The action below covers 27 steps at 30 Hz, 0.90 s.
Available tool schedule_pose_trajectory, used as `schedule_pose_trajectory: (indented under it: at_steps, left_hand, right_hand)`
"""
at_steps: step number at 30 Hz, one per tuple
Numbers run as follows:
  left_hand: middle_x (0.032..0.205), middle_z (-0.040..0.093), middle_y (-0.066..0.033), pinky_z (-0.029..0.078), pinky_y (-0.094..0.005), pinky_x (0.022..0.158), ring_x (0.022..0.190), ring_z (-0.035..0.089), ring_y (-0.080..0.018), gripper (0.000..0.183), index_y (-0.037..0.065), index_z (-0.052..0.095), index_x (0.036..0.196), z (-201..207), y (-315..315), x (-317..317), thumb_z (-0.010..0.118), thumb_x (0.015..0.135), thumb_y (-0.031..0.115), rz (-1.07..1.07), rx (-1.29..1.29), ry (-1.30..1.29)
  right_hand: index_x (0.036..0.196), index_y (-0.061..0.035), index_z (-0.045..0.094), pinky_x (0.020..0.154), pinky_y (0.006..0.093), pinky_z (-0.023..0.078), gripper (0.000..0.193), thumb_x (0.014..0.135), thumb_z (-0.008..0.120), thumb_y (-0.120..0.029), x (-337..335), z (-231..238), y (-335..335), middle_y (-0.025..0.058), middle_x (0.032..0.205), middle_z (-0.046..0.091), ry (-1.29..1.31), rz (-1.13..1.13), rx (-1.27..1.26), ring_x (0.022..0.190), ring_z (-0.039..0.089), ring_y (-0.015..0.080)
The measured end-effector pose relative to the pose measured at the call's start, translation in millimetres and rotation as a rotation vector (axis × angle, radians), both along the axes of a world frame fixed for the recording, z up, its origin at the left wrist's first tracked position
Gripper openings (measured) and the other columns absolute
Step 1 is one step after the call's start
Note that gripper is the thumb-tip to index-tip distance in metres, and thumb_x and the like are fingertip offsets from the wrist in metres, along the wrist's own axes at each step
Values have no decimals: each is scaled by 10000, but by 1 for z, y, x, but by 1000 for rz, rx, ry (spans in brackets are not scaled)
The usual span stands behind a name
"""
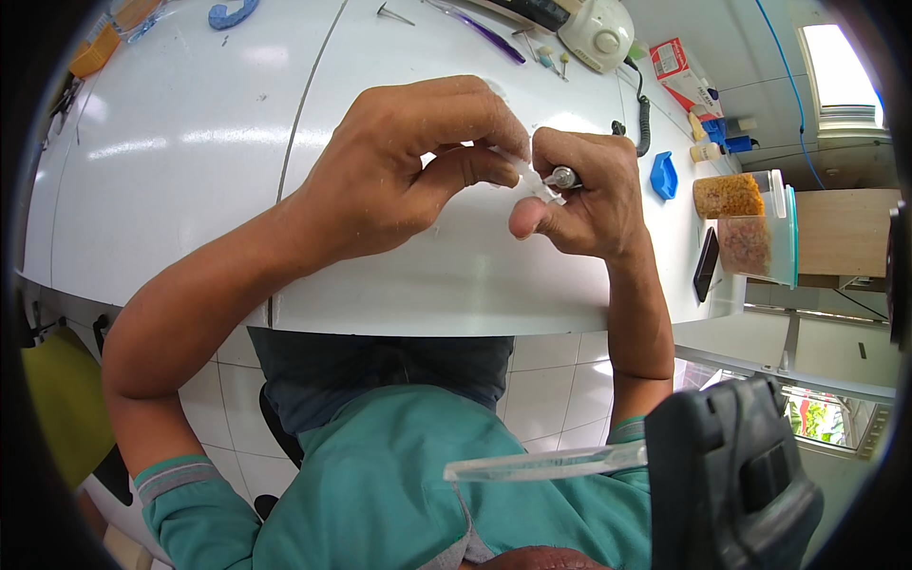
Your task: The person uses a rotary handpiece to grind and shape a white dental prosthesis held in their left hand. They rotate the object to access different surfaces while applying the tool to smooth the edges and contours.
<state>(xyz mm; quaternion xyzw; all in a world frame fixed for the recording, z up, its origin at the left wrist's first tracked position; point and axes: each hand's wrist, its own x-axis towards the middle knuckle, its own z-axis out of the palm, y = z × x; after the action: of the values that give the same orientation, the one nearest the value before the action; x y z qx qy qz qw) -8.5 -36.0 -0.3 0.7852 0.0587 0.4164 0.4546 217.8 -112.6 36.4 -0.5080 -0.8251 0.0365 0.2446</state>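
Both my hands are raised over the white table, fingertips almost meeting. My left hand (418, 157) pinches a small clear plastic piece (543, 193) between thumb and fingers; its full shape is hidden by the fingers. My right hand (598, 190) is wrapped round a metal rotary handpiece (563, 178), whose rounded silver end shows between thumb and forefinger, right beside the plastic piece. The right thumb is stretched out near the clear piece. Whether the handpiece's tip touches the plastic, I cannot tell. Fine pale specks dot the back of my left hand.
At the far side lie a purple pen-like tool (489, 38), several small burs (546, 59) and a white control unit (597, 38) with a coiled black cord (646, 128). To the right are a blue tray (663, 178), a tub of orange granules (728, 197) and a phone (706, 264).
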Motion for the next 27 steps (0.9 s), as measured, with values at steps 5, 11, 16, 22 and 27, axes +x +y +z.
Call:
schedule_pose_trajectory:
  at_steps: [5, 11, 16, 22, 27]
  left_hand:
    - [1009, 669, -95, 615, -289, 826, 944, 693, -173, 210, -12, 681, 1042, -1, -2, 1, 641, 891, -152, -28, -85, 4]
    - [1015, 668, -92, 622, -291, 841, 962, 694, -174, 217, -16, 673, 1046, 0, -4, 1, 620, 898, -164, -47, -122, -3]
    - [1018, 668, -92, 626, -286, 829, 976, 695, -174, 210, -14, 671, 1046, -1, -3, 1, 628, 901, -159, -53, -117, -20]
    - [1020, 665, -90, 625, -281, 832, 979, 689, -168, 210, -15, 672, 1048, 0, -4, 1, 628, 903, -159, -63, -126, -17]
    - [1024, 664, -90, 624, -281, 838, 979, 687, -168, 218, -17, 672, 1052, 0, -5, 1, 620, 901, -166, -62, -142, -18]
  right_hand:
    - [641, -103, 542, 455, 335, 328, 716, 614, 849, -749, 2, -1, 1, 9, 505, 408, 11, 6, -8, 460, 405, 196]
    - [641, -104, 548, 455, 328, 324, 709, 611, 858, -741, 1, -3, 0, 5, 501, 413, 60, 6, -15, 462, 401, 189]
    - [637, -107, 549, 450, 321, 327, 708, 615, 856, -745, 2, -4, 1, 2, 499, 420, 71, 20, -18, 456, 414, 176]
    - [631, -113, 561, 441, 306, 333, 702, 617, 850, -753, 3, -4, 2, -6, 491, 432, 68, 41, 6, 444, 444, 160]
    - [632, -120, 572, 437, 299, 335, 697, 620, 839, -764, 4, -4, 1, -16, 487, 444, 60, 44, -3, 443, 464, 146]
